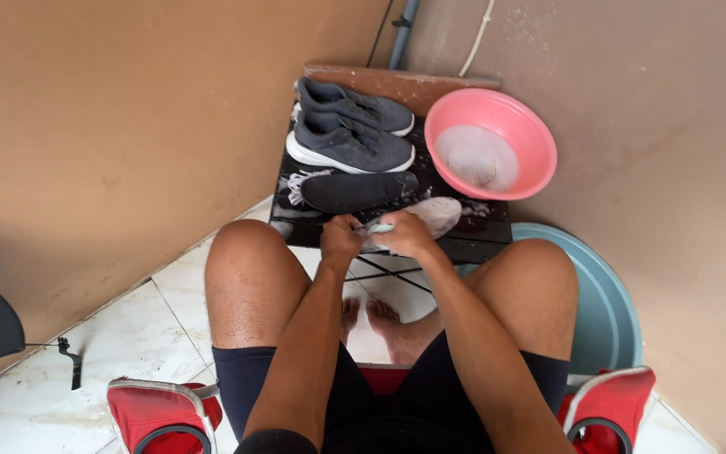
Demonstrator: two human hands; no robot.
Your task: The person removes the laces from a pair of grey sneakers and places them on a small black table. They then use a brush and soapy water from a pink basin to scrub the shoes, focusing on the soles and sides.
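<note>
A seated person bends over a low black stand (481,244) set in the corner of a tiled floor (170,328), both hands at work on a pale insole (439,212) that lies along the stand's near edge. The left hand (340,240) pins the insole's near end, fingers curled down on it; the right hand (405,235) is closed around the handle of a small light-coloured brush (377,227), pressed to the same insole — neither grip is loose. Just behind, a dark insole (359,191) lies across the middle of the stand, with a bundle of white laces (297,187) at its left end. A pair of grey sneakers (350,126) sits along the far left edge, soles white. At the far right corner a pink basin (491,143) holds sudsy water, and a pale blue tub (607,311) rests on the floor beside the person's right knee.
</note>
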